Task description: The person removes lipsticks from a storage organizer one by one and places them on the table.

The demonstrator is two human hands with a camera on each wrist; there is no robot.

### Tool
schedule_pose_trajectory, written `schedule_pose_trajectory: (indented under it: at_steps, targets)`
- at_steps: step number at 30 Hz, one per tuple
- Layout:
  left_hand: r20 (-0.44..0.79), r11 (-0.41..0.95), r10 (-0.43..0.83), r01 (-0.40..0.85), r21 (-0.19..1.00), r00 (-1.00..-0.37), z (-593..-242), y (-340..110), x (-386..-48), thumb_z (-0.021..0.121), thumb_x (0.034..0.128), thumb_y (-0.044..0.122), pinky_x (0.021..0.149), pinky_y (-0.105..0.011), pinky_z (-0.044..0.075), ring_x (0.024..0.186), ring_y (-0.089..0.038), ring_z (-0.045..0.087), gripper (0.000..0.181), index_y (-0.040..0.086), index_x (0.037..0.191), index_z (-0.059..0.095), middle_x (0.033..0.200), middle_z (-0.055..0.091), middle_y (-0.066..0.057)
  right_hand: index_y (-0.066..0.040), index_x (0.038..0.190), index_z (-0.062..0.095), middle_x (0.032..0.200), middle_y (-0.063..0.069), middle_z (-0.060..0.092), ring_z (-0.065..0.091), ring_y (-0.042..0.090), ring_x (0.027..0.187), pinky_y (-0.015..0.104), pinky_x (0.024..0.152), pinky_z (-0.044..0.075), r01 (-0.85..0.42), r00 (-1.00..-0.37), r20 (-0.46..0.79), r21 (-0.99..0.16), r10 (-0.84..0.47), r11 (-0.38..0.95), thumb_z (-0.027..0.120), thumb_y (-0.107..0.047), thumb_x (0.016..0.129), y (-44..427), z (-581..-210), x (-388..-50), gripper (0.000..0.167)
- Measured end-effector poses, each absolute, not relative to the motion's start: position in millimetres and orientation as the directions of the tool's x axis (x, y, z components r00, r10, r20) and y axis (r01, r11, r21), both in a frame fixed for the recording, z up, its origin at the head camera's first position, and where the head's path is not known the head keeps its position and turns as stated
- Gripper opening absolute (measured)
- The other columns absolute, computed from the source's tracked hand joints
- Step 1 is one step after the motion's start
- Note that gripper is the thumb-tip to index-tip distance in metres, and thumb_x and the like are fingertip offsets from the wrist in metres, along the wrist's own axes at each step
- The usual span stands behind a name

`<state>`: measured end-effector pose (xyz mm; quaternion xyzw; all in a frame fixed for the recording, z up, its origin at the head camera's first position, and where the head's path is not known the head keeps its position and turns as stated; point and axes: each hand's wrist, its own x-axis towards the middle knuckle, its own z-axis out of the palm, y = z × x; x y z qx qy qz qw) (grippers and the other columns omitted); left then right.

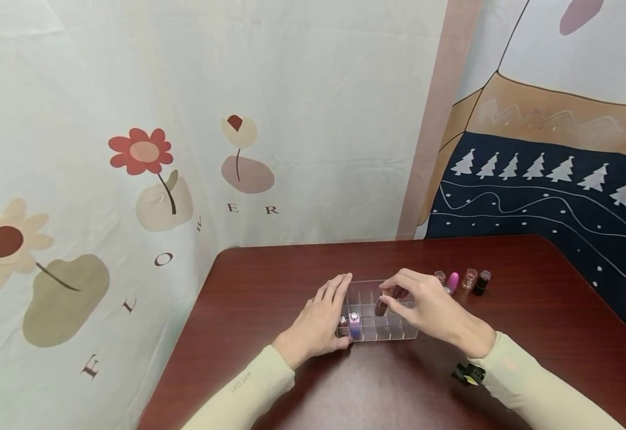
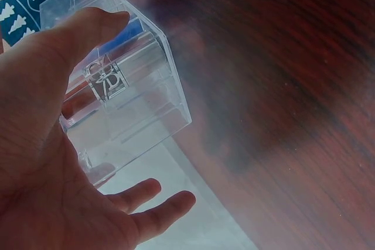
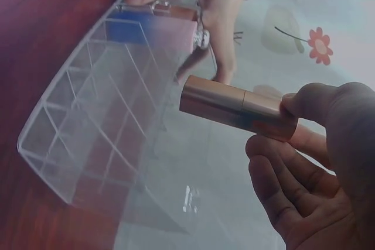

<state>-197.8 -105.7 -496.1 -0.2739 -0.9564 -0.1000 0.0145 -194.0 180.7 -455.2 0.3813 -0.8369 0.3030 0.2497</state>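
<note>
A clear divided organizer (image 1: 369, 334) stands on the table. My left hand (image 1: 315, 319) holds its left end, with the thumb (image 2: 96, 24) over the front edge and the fingers toward the back. Two fingers (image 2: 167, 209) stick out past the case in the left wrist view. My right hand (image 1: 425, 298) pinches a shiny copper-brown lipstick tube (image 3: 217, 105) between thumb and fingers, above the compartments. Beside my left hand, a pink-and-blue tube (image 3: 155, 30) with a silvery top stands in a left compartment; a brownish one (image 1: 342, 325) is next to it, partly hidden.
Right of the organizer, behind my right hand, stand a magenta tube (image 1: 453, 282), a clear-topped tube (image 1: 469, 278), a black tube (image 1: 482, 283) and another clear top (image 1: 440, 276). The dark red table (image 1: 270, 275) meets printed curtains at the back.
</note>
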Motion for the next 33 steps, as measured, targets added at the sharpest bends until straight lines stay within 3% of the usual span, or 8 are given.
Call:
schedule_pose_trajectory:
  at_steps: [6,15,33]
  targets:
    - [0.085,0.826,0.527,0.533,0.185,-0.846,-496,-106,-197,0.102,0.0878,0.045,0.119,-0.066,0.061,0.172,-0.046,0.041,0.144,0.015,0.188,0.003,0.193,0.025,-0.015,-0.012,0.115,0.084,0.103,-0.002,0.083,0.075,0.006,0.082,0.025,0.073,0.068,-0.778,-0.583,0.669,-0.297,-0.46,0.554,0.101,0.0,0.086,193,-448,-193,0.035]
    - [0.105,0.817,0.539,0.549,0.175,-0.836,-496,-107,-198,0.103,0.087,0.044,0.116,-0.065,0.063,0.17,-0.046,0.044,0.143,0.013,0.187,0.006,0.192,0.026,-0.016,-0.013,0.113,0.084,0.102,-0.005,0.082,0.071,0.002,0.079,0.012,0.072,0.058,-0.753,-0.581,0.7,-0.269,-0.415,0.601,0.099,0.0,0.087,215,-437,-196,0.033]
    - [0.105,0.821,0.536,0.546,0.166,-0.838,-496,-106,-199,0.102,0.0873,0.046,0.116,-0.064,0.063,0.171,-0.044,0.044,0.144,0.014,0.188,0.005,0.192,0.026,-0.015,-0.011,0.113,0.086,0.096,-0.003,0.082,0.069,0.006,0.075,0.006,0.072,0.052,-0.64,-0.631,0.713,-0.255,-0.307,0.725,0.1,0.002,0.083,262,-426,-200,0.036]
